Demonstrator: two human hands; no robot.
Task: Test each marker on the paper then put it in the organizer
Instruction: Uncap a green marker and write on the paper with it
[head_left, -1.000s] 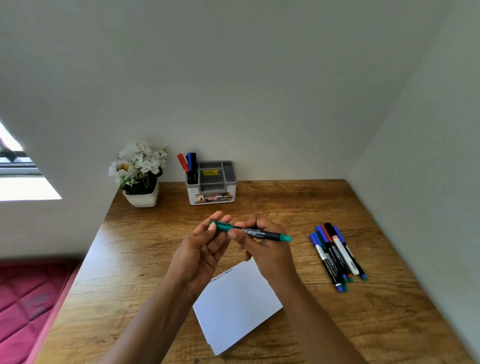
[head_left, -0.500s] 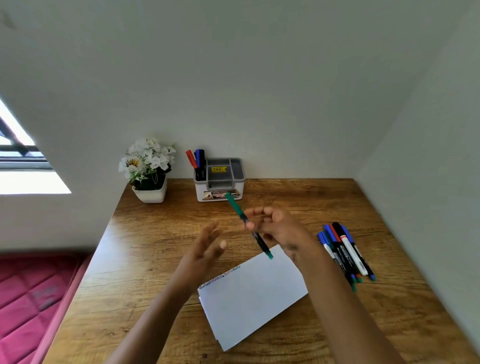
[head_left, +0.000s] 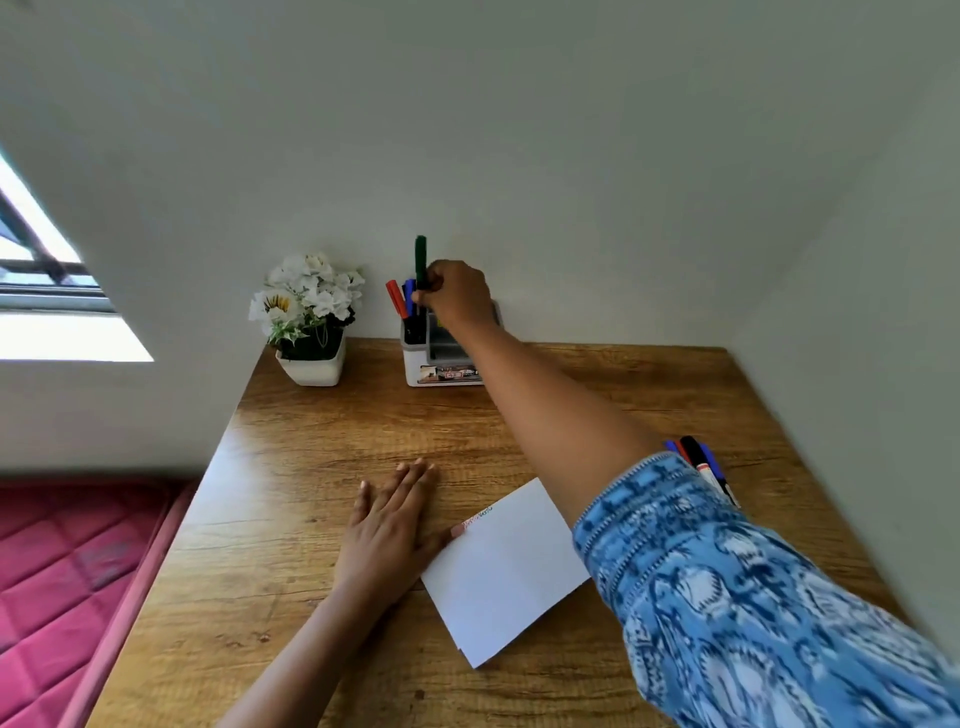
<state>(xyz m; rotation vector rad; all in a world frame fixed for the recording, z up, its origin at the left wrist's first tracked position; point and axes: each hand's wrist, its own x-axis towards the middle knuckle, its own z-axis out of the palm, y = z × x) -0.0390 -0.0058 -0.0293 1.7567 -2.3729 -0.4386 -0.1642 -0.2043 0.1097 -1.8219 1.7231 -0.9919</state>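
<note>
At upper centre, the right hand (head_left: 457, 299) grips a dark green marker (head_left: 420, 260) upright above the white-and-grey plastic organizer (head_left: 441, 366). The left hand (head_left: 387, 525) lies open, flat on the wooden worktop (head_left: 322, 467), thumb touching the white paper sheet (head_left: 506, 566).

No text can be read with certainty; the organizer (head_left: 444, 371) at the far edge of the table carries a printed label on its front face, red and dark marks too blurred to make out; the paper (head_left: 506, 566) near the middle shows a short row of small scribbles in red and dark ink along its far-left edge, illegible; the markers (head_left: 702, 465) at right bear white barrel labels, unreadable.
</note>
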